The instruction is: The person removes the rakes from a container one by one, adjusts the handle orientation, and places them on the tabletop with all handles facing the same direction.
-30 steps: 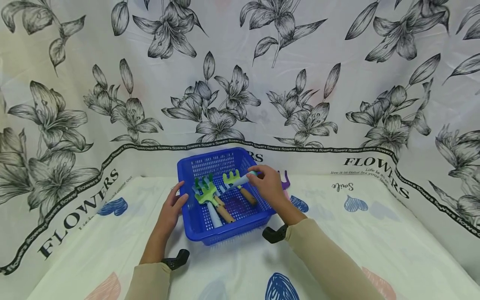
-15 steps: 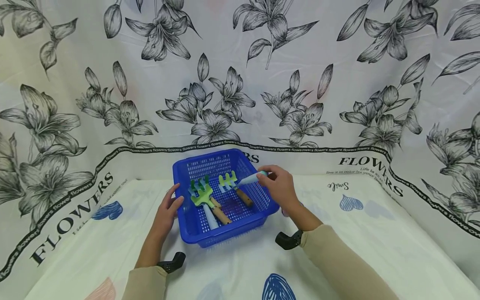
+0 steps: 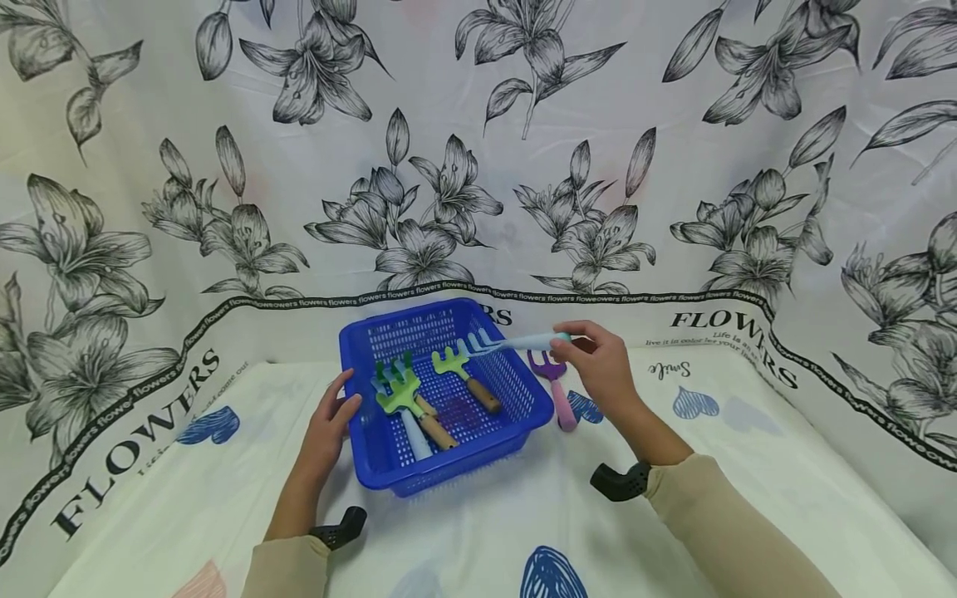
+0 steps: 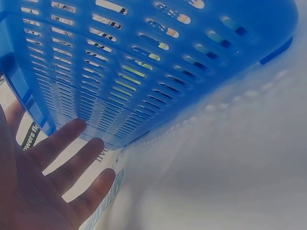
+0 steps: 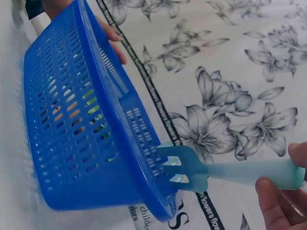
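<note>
The right hand [image 3: 601, 370], fingertips pinched on the handle's end, has drawn the pale blue fork [image 3: 527, 341] rightward, its tines now up by the blue basket's [image 3: 463, 467] right rim; the left hand [image 3: 326, 423] stays at the left rim, fingers spread.

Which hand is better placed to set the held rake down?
Probably the right hand: it pinches the light blue rake, while the left hand is across the blue basket, at its left rim.
</note>
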`<state>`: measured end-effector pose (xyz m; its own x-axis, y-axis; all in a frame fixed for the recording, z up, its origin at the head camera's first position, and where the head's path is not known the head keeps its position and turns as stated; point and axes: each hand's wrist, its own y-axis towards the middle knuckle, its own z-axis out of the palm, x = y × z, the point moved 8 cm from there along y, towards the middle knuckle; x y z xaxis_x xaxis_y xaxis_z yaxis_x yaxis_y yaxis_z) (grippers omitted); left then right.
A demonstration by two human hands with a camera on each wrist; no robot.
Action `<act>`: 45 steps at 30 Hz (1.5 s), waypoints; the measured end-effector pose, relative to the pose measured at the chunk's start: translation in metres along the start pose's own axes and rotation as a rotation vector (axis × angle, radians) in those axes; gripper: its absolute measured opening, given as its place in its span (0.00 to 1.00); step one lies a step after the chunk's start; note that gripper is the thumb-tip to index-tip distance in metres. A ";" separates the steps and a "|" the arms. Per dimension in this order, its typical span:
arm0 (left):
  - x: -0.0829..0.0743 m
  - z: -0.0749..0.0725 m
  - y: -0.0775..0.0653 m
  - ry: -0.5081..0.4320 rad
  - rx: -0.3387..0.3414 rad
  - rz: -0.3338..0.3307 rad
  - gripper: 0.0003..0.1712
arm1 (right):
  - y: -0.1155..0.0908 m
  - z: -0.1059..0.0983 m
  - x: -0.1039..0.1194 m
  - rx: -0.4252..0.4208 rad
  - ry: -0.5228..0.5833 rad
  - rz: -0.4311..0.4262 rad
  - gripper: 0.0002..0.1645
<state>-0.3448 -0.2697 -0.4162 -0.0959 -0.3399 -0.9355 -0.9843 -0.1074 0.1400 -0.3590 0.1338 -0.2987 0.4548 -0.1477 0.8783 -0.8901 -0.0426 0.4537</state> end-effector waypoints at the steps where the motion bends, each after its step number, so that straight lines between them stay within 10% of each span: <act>1: 0.000 0.000 0.000 -0.002 0.000 0.001 0.38 | -0.001 -0.003 0.001 -0.006 0.009 0.001 0.18; 45: 0.000 0.001 0.001 -0.017 0.004 0.025 0.37 | -0.053 -0.086 -0.085 -0.379 -0.349 0.163 0.17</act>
<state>-0.3456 -0.2693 -0.4165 -0.1230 -0.3266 -0.9371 -0.9822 -0.0953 0.1621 -0.3475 0.2339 -0.3845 0.2174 -0.4450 0.8687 -0.8457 0.3586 0.3953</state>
